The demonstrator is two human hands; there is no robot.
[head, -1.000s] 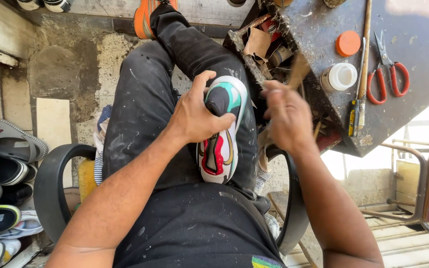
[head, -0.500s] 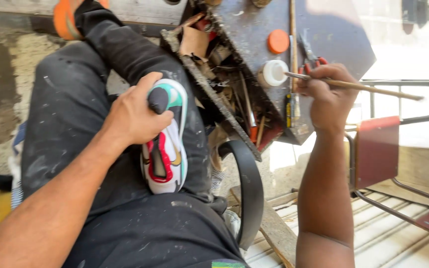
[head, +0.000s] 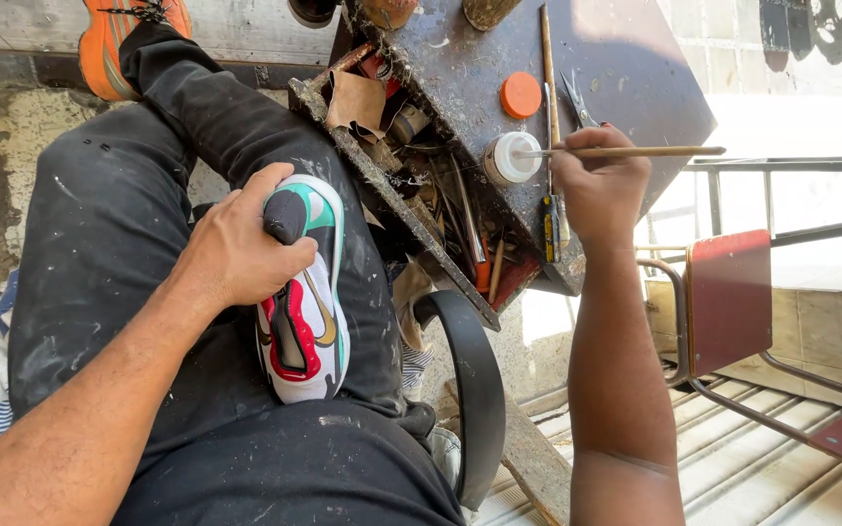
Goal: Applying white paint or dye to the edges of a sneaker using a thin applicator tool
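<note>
Sneaker, sole up, centre frame on lap: light, flexible, rubbery; best gripped round the midsole. Left hand clasps its heel. Right hand, upper right, pinches brush into white jar on bench.

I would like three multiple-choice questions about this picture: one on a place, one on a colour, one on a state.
1. Where does the multicoloured sneaker rest?
A. on the person's lap
B. on the red chair
C. on the floor

2. What colour is the round loose lid on the dark workbench?
A. blue
B. orange
C. white

3. What is the right hand doing?
A. lying flat and empty
B. gripping scissors
C. holding a thin wooden brush at the small white jar

Answers: 1 A, the left hand presses it onto black trousers; 2 B, plainly orange; 3 C, the brush tip meets the jar.
</note>
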